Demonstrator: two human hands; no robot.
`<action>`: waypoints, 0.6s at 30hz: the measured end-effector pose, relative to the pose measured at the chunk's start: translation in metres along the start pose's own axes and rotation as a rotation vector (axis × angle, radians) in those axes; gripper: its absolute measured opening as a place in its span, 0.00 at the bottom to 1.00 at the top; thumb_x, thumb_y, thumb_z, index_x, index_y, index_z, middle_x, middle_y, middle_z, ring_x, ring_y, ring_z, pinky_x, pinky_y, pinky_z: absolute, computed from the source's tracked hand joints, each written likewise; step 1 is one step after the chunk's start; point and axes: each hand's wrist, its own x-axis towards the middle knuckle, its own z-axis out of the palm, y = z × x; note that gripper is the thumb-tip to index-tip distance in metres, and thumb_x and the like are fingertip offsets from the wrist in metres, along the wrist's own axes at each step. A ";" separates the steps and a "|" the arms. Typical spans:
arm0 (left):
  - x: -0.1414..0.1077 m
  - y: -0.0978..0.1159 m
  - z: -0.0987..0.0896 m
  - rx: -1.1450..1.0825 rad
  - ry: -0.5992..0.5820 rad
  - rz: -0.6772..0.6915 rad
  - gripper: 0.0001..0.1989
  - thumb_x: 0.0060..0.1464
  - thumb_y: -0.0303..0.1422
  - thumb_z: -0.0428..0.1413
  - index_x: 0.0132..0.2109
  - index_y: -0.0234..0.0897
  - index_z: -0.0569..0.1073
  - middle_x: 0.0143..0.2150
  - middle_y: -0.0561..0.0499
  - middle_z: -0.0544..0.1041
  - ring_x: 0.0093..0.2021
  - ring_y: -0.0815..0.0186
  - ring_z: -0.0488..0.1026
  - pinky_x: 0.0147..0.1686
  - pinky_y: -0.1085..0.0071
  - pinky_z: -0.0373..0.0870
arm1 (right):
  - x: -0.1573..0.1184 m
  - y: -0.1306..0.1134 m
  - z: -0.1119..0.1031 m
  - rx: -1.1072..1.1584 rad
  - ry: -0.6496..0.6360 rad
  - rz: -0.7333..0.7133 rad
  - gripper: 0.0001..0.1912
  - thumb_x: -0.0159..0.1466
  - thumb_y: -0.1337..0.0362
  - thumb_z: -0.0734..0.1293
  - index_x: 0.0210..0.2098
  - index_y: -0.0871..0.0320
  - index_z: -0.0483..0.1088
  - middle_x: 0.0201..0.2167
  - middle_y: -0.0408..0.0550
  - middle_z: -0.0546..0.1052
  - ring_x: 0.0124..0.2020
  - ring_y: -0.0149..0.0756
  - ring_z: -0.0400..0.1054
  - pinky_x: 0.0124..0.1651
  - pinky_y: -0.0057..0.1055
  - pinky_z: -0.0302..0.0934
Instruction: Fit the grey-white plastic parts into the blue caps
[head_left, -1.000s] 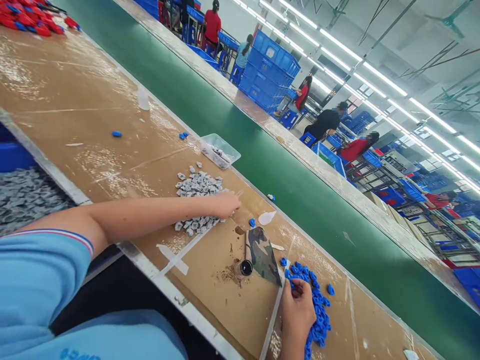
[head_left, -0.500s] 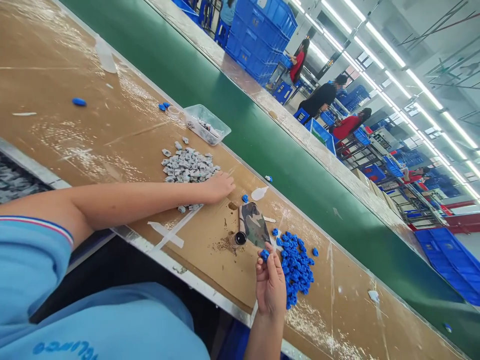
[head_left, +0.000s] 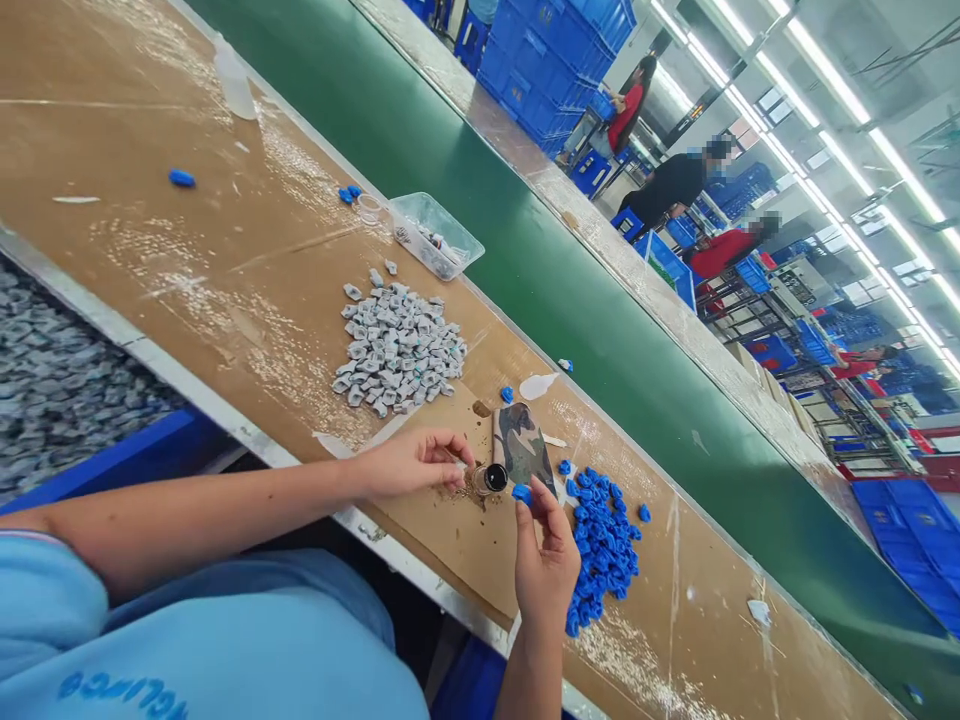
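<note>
Right hand (head_left: 550, 560) pinches a blue piece (head_left: 522, 494); whether left hand (head_left: 416, 461) grips anything, I cannot tell; grey pile (head_left: 401, 345), blue pile (head_left: 604, 555) remain

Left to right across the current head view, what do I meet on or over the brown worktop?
Lone blue piece, translucent container, left hand, small dark-topped jar, right hand holding a blue piece, pile of blue pieces. The pile of grey pieces overlaps the left hand's span, so its place is unclear.

a green conveyor belt (head_left: 510, 240), stacked blue crates (head_left: 551, 75) and seated workers (head_left: 628, 115) show a factory
</note>
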 end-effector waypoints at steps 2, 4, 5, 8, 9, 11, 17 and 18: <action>-0.004 -0.009 0.004 -0.056 0.024 -0.035 0.18 0.42 0.36 0.64 0.39 0.34 0.69 0.32 0.52 0.75 0.35 0.68 0.74 0.41 0.68 0.68 | 0.003 0.000 0.002 -0.118 0.011 -0.056 0.17 0.59 0.54 0.66 0.43 0.57 0.74 0.39 0.51 0.78 0.41 0.38 0.71 0.47 0.36 0.64; -0.005 -0.014 0.007 -0.095 0.035 -0.046 0.18 0.41 0.35 0.64 0.39 0.33 0.70 0.32 0.52 0.76 0.36 0.67 0.74 0.42 0.69 0.68 | 0.006 0.001 0.004 -0.166 -0.006 -0.098 0.16 0.59 0.55 0.65 0.41 0.57 0.75 0.39 0.50 0.79 0.42 0.39 0.71 0.48 0.35 0.64; -0.005 -0.015 0.007 -0.110 0.034 -0.044 0.18 0.42 0.35 0.64 0.39 0.33 0.71 0.31 0.52 0.76 0.35 0.68 0.73 0.41 0.69 0.68 | 0.007 0.002 0.005 -0.173 -0.016 -0.111 0.15 0.59 0.55 0.65 0.41 0.56 0.75 0.39 0.51 0.79 0.43 0.39 0.71 0.47 0.35 0.64; -0.004 -0.016 0.006 -0.140 0.030 -0.035 0.17 0.42 0.35 0.64 0.39 0.32 0.72 0.29 0.53 0.76 0.30 0.71 0.71 0.38 0.70 0.68 | 0.009 0.004 0.007 -0.187 -0.028 -0.144 0.15 0.60 0.55 0.65 0.41 0.56 0.76 0.40 0.51 0.79 0.43 0.40 0.72 0.47 0.35 0.64; -0.004 -0.017 0.006 -0.141 0.029 -0.039 0.17 0.42 0.35 0.64 0.39 0.32 0.72 0.29 0.53 0.75 0.29 0.72 0.70 0.37 0.71 0.68 | 0.009 0.004 0.007 -0.191 -0.033 -0.160 0.15 0.60 0.56 0.65 0.41 0.56 0.76 0.40 0.51 0.79 0.43 0.40 0.72 0.47 0.35 0.64; -0.004 -0.017 0.005 -0.141 0.033 -0.048 0.17 0.40 0.34 0.65 0.39 0.32 0.73 0.29 0.53 0.75 0.28 0.72 0.70 0.36 0.71 0.68 | 0.010 0.002 0.008 -0.204 -0.035 -0.203 0.14 0.61 0.57 0.65 0.40 0.56 0.76 0.39 0.51 0.79 0.42 0.39 0.72 0.47 0.36 0.64; -0.004 -0.022 0.004 -0.118 0.050 -0.064 0.15 0.38 0.33 0.65 0.35 0.33 0.74 0.32 0.53 0.77 0.32 0.71 0.71 0.39 0.72 0.67 | 0.011 -0.004 0.008 -0.254 -0.052 -0.311 0.12 0.62 0.59 0.64 0.40 0.55 0.76 0.37 0.50 0.80 0.40 0.38 0.73 0.45 0.36 0.65; -0.004 -0.023 0.004 -0.115 0.049 -0.063 0.15 0.39 0.33 0.65 0.35 0.33 0.74 0.32 0.53 0.77 0.33 0.70 0.72 0.39 0.72 0.67 | 0.011 -0.004 0.008 -0.256 -0.054 -0.318 0.12 0.62 0.59 0.64 0.40 0.55 0.76 0.37 0.50 0.80 0.39 0.38 0.73 0.45 0.36 0.65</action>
